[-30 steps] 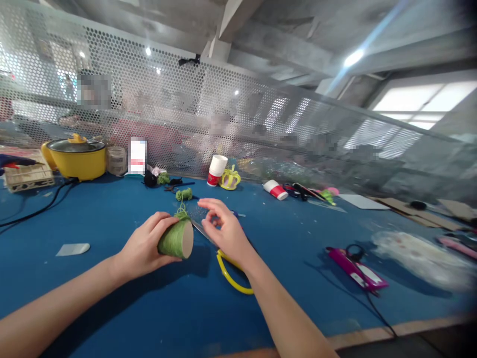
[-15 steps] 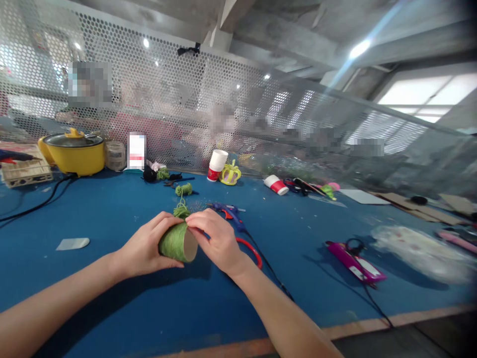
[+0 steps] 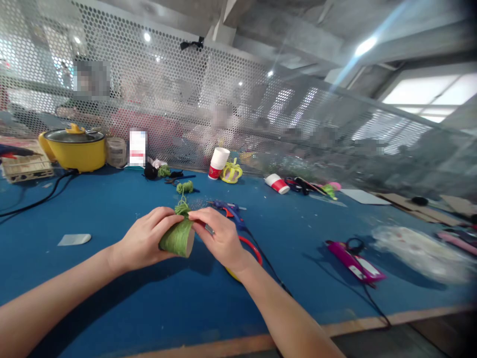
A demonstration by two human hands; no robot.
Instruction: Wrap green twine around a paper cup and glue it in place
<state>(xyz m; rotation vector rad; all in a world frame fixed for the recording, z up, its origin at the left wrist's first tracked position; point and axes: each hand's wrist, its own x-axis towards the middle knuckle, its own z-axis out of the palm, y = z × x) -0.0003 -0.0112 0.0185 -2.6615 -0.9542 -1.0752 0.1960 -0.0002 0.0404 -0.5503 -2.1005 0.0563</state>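
Note:
My left hand (image 3: 143, 236) is wrapped round a cup covered in green yarn (image 3: 176, 238), which lies tilted on its side with its pale opening toward the right. At the top of the cup's rim, the fingertips of my right hand (image 3: 219, 233) are pinched together on green yarn. Loose loops of yarn (image 3: 182, 207) lie just beyond my fingers and run back to a small green yarn bundle (image 3: 185, 187). A blue glue gun (image 3: 233, 213) rests behind my right hand. Red and yellow scissors handles (image 3: 254, 247) are partly hidden under my right wrist.
A yellow pot (image 3: 80, 151) stands at the far left. Along the back are a stacked paper cup (image 3: 219, 161), a yellow crown-shaped piece (image 3: 231, 172) and a toppled cup (image 3: 277, 183). To the right lie a purple pouch (image 3: 354, 261) with a black cable and a clear plastic bag (image 3: 417, 251).
The cup has turned in my left hand, so less of its opening shows. Both hands have shifted slightly upward in view, and more of the yellow scissors handle is visible.

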